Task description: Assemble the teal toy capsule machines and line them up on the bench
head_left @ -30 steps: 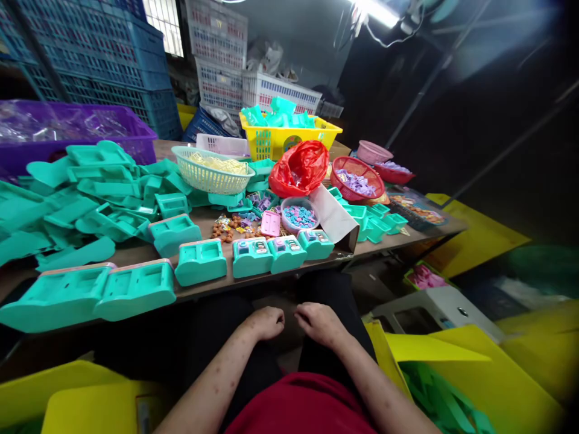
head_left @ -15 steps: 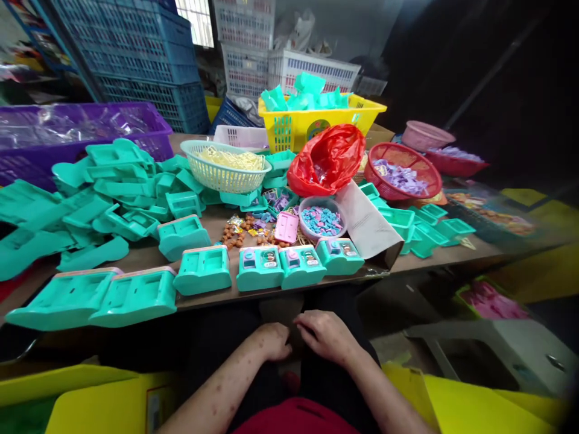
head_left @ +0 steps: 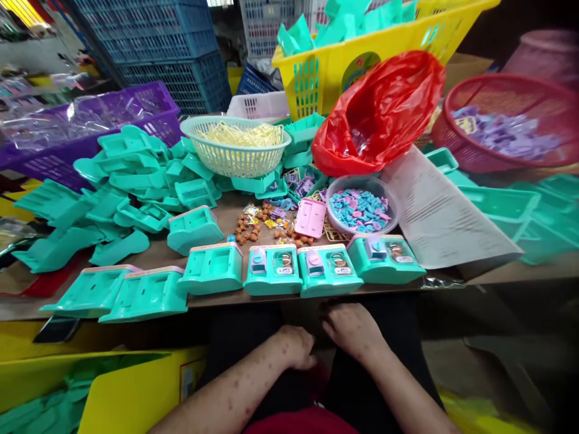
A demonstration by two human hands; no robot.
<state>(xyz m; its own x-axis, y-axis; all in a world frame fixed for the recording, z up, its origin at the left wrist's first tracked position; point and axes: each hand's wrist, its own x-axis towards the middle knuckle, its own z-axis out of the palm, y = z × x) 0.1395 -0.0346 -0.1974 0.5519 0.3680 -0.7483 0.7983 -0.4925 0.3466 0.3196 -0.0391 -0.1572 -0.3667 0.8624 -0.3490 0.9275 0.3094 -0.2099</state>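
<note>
Below the table's front edge, my left hand (head_left: 296, 348) lies over my lap with its fingers curled in and nothing visible in it. My right hand (head_left: 353, 328) rests beside it, apart from it, loosely bent, thumb away from the fingers and empty; its fingertips are in shadow. Nearest above them, along the edge, stand turquoise plastic toy housings: three fitted with lilac or pink knobs and small clear windows, such as the middle one (head_left: 273, 269), and several with bare compartments, such as this housing (head_left: 212, 268). One more housing (head_left: 194, 230) sits behind the row.
Behind the row are small brown figures (head_left: 248, 234), a pink plate (head_left: 310, 217) and a tub (head_left: 392, 208) of blue and pink parts. Turquoise housings (head_left: 140, 181) are piled left. A pale basket (head_left: 192, 129), red bag (head_left: 384, 114), yellow basket (head_left: 298, 84) and cardboard flap (head_left: 447, 211) stand around.
The view has shifted and come closer to the table, so its contents look larger and the right side is blurred. Both hands stay over my lap, empty as before.
</note>
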